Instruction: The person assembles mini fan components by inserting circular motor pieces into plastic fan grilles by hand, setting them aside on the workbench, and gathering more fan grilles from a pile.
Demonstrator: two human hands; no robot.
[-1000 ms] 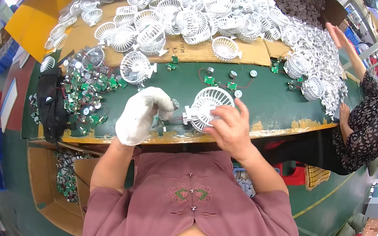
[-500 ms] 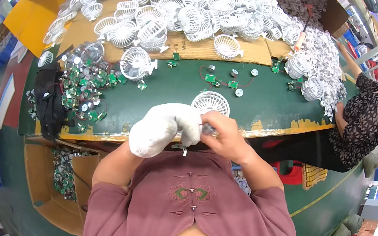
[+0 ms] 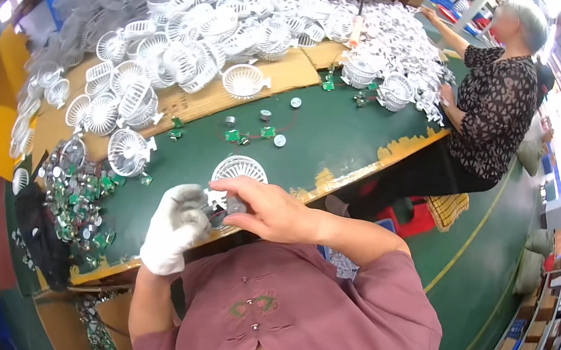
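Note:
My left hand [image 3: 176, 229] wears a white glove and is curled closed near the table's front edge. Whatever lies in its fingers is hidden. Close beside it, my bare right hand [image 3: 272, 211] pinches a small grey round motor [image 3: 236, 206] between thumb and fingers; blur softens its outline. A thin dark wire shows in the gap between the hands. Just beyond them a white fan guard [image 3: 242, 167] rests on the green table [image 3: 189, 145]. Farther back lie loose motors [image 3: 280, 141] and small green circuit boards [image 3: 268, 132] joined by red wires.
Heaped white fan guards [image 3: 208, 24] cover cardboard [image 3: 191, 103] at the back. On the left are piled boards and motors [image 3: 83, 195] beside a black bag [image 3: 39, 235]. Small white parts [image 3: 411, 47] pile up at the far right, where another person [image 3: 493, 97] stands.
The view has swung, so the table appears tilted and shifted left. My hands have moved slightly apart. The green board that hung below my gloved hand no longer shows.

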